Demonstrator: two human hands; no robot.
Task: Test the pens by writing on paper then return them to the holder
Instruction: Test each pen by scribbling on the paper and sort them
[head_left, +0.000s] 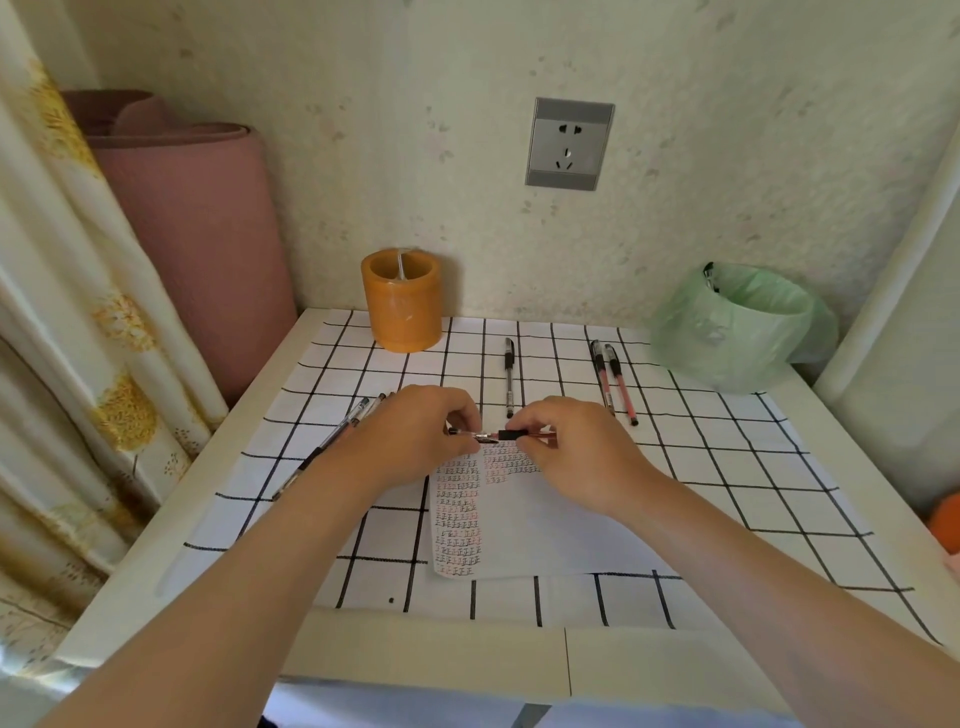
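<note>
Both my hands meet over the top of a white paper (524, 525) covered with rows of small written marks. My right hand (571, 452) pinches a red pen (511, 434) that lies level between the hands. My left hand (415, 436) pinches the pen's cap (464, 432) at the pen's left end, close to the tip. An orange cylindrical holder (402, 301) stands at the back of the table against the wall. A black pen (509, 376) and two red pens (615, 382) lie on the cloth behind my hands. Several more pens (332, 441) lie partly under my left wrist.
A white cloth with a black grid (727, 467) covers the table. A bin lined with a green bag (743, 322) stands at the back right. A pink rolled mat (197, 234) and a curtain (67, 312) flank the left side. A wall socket (569, 143) is above.
</note>
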